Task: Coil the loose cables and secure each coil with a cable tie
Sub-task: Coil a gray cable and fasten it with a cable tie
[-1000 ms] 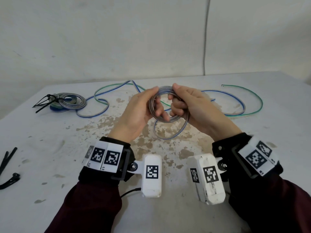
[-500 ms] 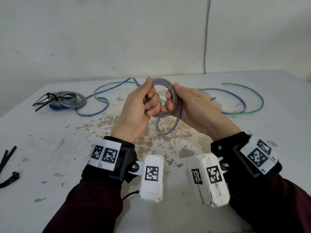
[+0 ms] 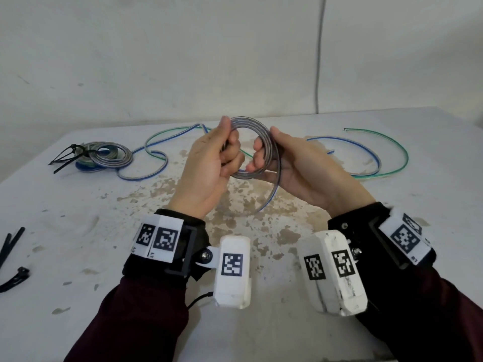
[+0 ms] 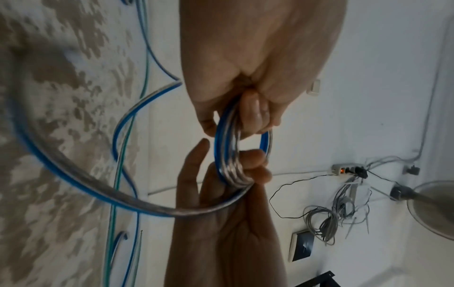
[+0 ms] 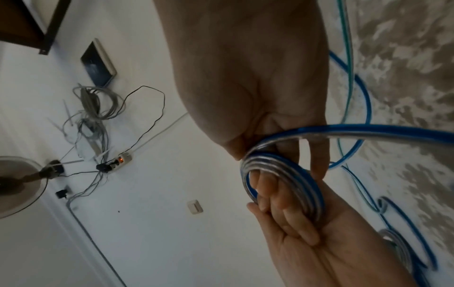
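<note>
- Your left hand (image 3: 209,163) grips the left side of a small coil (image 3: 257,148) of silver-and-blue cable, fingers curled through the ring and thumb up along its top.
- Your right hand (image 3: 300,165) holds the coil's right side; the fingers (image 3: 257,152) reach through the ring, and the thumb lies on its outer edge.
- You hold the coil above the table (image 3: 78,244), between the two hands and roughly upright.
- A loose tail (image 3: 271,197) of the same cable leaves the coil by your right palm and curves down toward the stained patch of the table.
- Beyond your hands, loose cables (image 3: 376,155) in blue and green lie in open curves on the table.
- At far left lies a finished coil (image 3: 109,155), bound with a black cable tie (image 3: 65,158), on top of other coils.
- More spare ties (image 3: 10,246) lie at the left edge of the table.
</note>
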A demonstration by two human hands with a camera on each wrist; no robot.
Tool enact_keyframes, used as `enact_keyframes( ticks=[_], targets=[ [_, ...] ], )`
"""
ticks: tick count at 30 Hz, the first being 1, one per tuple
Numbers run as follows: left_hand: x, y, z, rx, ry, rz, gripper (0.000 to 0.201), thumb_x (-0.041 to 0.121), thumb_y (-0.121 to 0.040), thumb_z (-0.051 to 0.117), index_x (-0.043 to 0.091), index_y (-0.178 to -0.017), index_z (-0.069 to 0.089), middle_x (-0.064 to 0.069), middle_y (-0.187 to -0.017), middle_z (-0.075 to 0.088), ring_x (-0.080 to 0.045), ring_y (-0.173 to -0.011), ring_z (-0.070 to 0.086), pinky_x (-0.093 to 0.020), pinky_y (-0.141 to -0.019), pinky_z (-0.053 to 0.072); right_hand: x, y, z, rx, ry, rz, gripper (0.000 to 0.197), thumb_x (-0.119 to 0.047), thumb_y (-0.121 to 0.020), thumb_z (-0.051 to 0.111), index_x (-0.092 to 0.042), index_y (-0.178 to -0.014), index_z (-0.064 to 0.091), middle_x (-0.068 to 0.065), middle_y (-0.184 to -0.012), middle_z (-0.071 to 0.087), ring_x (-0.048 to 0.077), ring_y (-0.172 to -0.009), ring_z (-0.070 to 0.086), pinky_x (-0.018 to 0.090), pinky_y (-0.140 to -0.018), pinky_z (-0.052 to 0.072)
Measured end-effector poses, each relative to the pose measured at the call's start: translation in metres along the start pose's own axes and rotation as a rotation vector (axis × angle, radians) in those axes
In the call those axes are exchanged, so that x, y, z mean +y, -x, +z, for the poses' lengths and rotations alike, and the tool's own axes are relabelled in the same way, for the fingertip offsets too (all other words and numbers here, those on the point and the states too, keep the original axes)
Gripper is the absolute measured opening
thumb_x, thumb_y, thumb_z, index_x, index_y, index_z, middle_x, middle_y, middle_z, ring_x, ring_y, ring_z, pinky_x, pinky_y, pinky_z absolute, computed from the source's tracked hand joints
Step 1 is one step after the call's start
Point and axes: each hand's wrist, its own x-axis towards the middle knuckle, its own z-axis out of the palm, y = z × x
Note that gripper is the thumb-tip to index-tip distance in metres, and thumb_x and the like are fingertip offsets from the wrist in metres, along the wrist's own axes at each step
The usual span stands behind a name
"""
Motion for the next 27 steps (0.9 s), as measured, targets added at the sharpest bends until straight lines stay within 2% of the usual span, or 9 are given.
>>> enact_keyframes(
  ticks=[2, 4, 8, 11, 15, 18, 20, 23, 27],
  targets=[
    [-0.002, -0.001, -0.001, 0.007, 0.036, 0.009, 0.037, 0.03, -0.102, 0.033, 0.013, -0.072, 0.044, 0.009, -0.045, 0.026, -0.007, -0.038, 0.024, -0.029, -0.059, 0.02, 0.001, -0.002, 0.003, 0.004, -0.041, -0.011, 0.04, -0.03, -0.104, 0.026, -0.01, -0.079, 0.05, -0.001, -0.053, 0.043, 0.014, -0.054, 0.051, 0.022, -0.064, 0.051],
    [-0.001, 0.0, -0.002, -0.028, 0.036, -0.034, 0.038, 0.03, -0.1, 0.036, 0.013, -0.068, 0.048, 0.006, -0.044, 0.032, -0.012, -0.039, 0.036, -0.029, -0.064, 0.032, 0.0, -0.003, 0.003, 0.05, 0.001, -0.057, 0.038, -0.029, -0.104, 0.028, -0.011, -0.075, 0.047, -0.005, -0.05, 0.032, 0.01, -0.046, 0.038, 0.022, -0.061, 0.043],
    [0.002, 0.003, 0.001, -0.182, -0.11, -0.188, 0.033, 0.039, -0.085, 0.048, 0.011, -0.067, 0.047, -0.001, -0.044, 0.041, -0.022, -0.047, 0.054, -0.027, -0.06, 0.048, -0.004, 0.002, -0.006, 0.065, 0.233, -0.067, 0.037, -0.026, -0.103, 0.033, -0.01, -0.072, 0.047, -0.008, -0.048, 0.025, 0.009, -0.041, 0.026, 0.027, -0.06, 0.04],
    [0.003, 0.005, 0.0, -0.235, -0.153, -0.209, 0.028, 0.032, -0.084, 0.048, 0.007, -0.072, 0.049, 0.0, -0.043, 0.046, -0.02, -0.048, 0.059, -0.026, -0.063, 0.052, -0.007, 0.006, -0.007, 0.018, 0.293, -0.022, 0.038, -0.025, -0.103, 0.035, -0.01, -0.07, 0.047, -0.008, -0.047, 0.025, 0.009, -0.042, 0.023, 0.025, -0.055, 0.039],
    [0.004, 0.004, -0.004, -0.226, -0.157, -0.193, 0.031, 0.027, -0.096, 0.039, 0.005, -0.075, 0.048, 0.006, -0.044, 0.035, -0.01, -0.04, 0.039, -0.019, -0.064, 0.044, -0.006, 0.007, -0.003, -0.016, 0.284, -0.011, 0.038, -0.026, -0.103, 0.034, -0.008, -0.073, 0.049, -0.006, -0.048, 0.025, 0.01, -0.042, 0.023, 0.023, -0.051, 0.043],
    [-0.001, 0.001, -0.005, -0.156, -0.121, -0.113, 0.032, 0.028, -0.1, 0.036, 0.005, -0.081, 0.049, 0.009, -0.047, 0.027, -0.007, -0.042, 0.023, -0.029, -0.062, 0.018, 0.0, 0.002, 0.001, 0.056, 0.195, -0.068, 0.042, -0.028, -0.103, 0.031, -0.005, -0.078, 0.055, -0.002, -0.05, 0.034, 0.013, -0.047, 0.037, 0.025, -0.055, 0.05],
    [-0.004, -0.002, -0.005, -0.075, 0.017, -0.09, 0.036, 0.029, -0.102, 0.032, 0.007, -0.078, 0.047, 0.01, -0.047, 0.026, -0.006, -0.042, 0.022, -0.032, -0.062, 0.01, 0.001, -0.001, 0.002, 0.094, 0.133, -0.111, 0.043, -0.028, -0.104, 0.031, -0.003, -0.081, 0.058, 0.002, -0.055, 0.042, 0.016, -0.053, 0.045, 0.028, -0.062, 0.053],
    [-0.007, -0.005, -0.005, -0.013, 0.167, -0.056, 0.036, 0.032, -0.102, 0.032, 0.012, -0.076, 0.048, 0.01, -0.046, 0.027, -0.005, -0.042, 0.023, -0.028, -0.061, 0.018, 0.003, -0.002, 0.002, 0.079, 0.101, -0.149, 0.043, -0.029, -0.103, 0.032, -0.003, -0.085, 0.06, 0.004, -0.062, 0.049, 0.016, -0.059, 0.051, 0.03, -0.071, 0.052],
    [-0.012, -0.006, -0.004, -0.021, 0.267, -0.031, 0.037, 0.034, -0.102, 0.032, 0.013, -0.077, 0.05, 0.01, -0.049, 0.027, -0.005, -0.042, 0.025, -0.029, -0.067, 0.025, -0.002, 0.002, -0.001, 0.043, 0.16, -0.182, 0.042, -0.028, -0.103, 0.031, -0.004, -0.099, 0.065, 0.005, -0.066, 0.053, 0.015, -0.063, 0.054, 0.026, -0.071, 0.053]
  ],
)
